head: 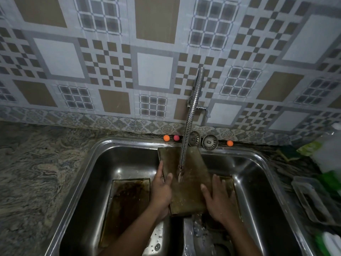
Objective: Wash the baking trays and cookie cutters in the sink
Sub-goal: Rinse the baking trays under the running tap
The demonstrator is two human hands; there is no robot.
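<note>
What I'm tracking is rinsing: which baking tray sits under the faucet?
The tray the left hand grips and right hand touches, over the divider; another tray lies in the left basin.

No text, label, brand, number or sign can be read anywhere. The green and white packaging (313,147) at the right end of the counter (36,172) is too blurred to show print, and the wall tiles (155,71) carry only patterns.
</note>
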